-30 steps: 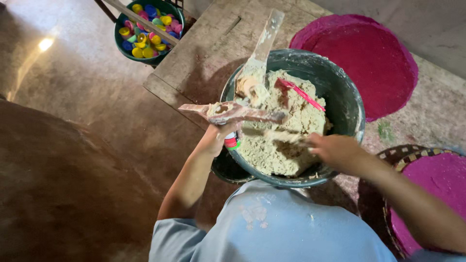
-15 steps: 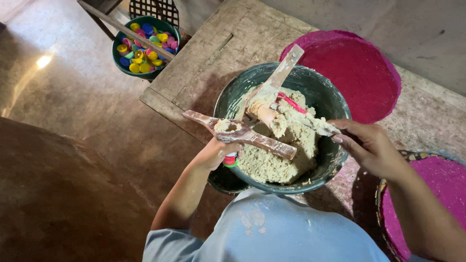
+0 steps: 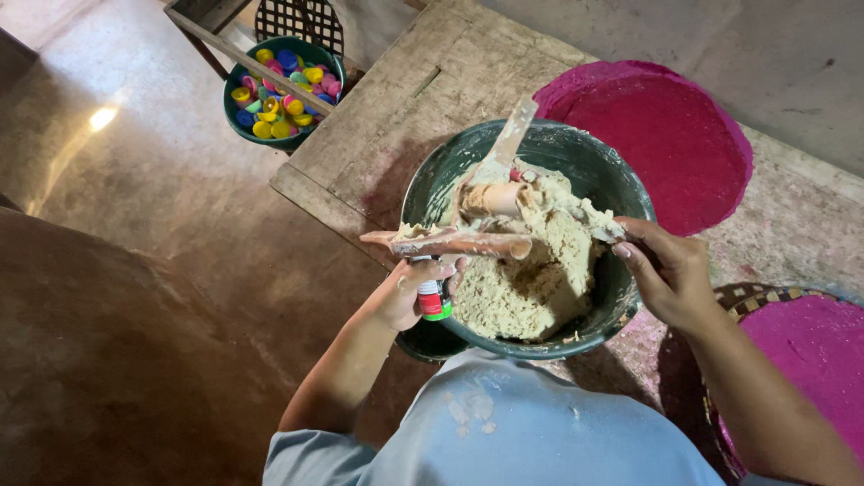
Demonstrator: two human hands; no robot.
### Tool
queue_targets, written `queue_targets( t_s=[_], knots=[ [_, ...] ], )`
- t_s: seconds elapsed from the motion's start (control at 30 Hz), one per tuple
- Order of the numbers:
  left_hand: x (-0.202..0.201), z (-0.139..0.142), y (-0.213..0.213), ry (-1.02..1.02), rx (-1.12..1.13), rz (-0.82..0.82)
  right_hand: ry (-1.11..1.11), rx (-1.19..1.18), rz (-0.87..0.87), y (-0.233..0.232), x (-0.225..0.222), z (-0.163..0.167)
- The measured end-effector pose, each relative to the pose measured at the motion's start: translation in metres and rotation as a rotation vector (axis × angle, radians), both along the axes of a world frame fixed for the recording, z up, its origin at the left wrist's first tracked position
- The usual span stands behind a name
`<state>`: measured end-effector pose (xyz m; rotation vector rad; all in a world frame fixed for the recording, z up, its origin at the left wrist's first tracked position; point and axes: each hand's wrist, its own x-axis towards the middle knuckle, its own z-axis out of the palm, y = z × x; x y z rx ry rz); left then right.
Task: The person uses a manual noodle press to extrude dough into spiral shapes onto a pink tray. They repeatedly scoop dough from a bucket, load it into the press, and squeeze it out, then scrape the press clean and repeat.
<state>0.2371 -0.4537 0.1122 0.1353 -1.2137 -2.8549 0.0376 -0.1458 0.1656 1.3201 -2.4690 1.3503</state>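
Note:
A dark green bucket full of beige, pulpy paste stands on a worn wooden board. My left hand is at the bucket's near-left rim, closed around a small red, white and green bottle and holding a paste-smeared wooden stick across the rim. My right hand grips the bucket's right rim, fingers over the edge beside a lump of paste. A flat wooden paddle stands stuck in the paste at the far side.
A round magenta sheet lies on the board behind the bucket, another on a woven tray at right. A bowl of coloured bottle caps sits on the floor at upper left, under a wooden bar. Brown floor lies to the left.
My right hand has drawn out of the paste to the bucket's right rim. The stick in my left hand has swung across the near rim. The view has shifted, with the bucket more centred.

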Motion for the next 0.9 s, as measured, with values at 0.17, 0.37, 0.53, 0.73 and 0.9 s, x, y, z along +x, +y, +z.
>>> queue_targets(
  t_s=[0.17, 0.37, 0.53, 0.73, 0.9],
  knots=[
    [0.002, 0.009, -0.002, -0.081, 0.000, -0.046, 0.007, -0.006, 0.015, -0.006, 0.008, 0.002],
    [-0.004, 0.011, 0.002, 0.015, 0.146, 0.003, -0.063, 0.074, -0.013, -0.005, 0.008, -0.008],
    [-0.007, 0.012, 0.002, -0.071, 0.249, -0.054, -0.119, 0.060, -0.002, -0.010, 0.007, -0.014],
    [-0.003, 0.012, -0.001, 0.025, 0.115, -0.219, -0.154, 0.288, -0.158, -0.027, 0.005, -0.019],
    [-0.025, -0.019, 0.010, 0.075, 0.118, 0.088, -0.222, 0.373, -0.196, -0.046, 0.030, -0.054]
  ],
)
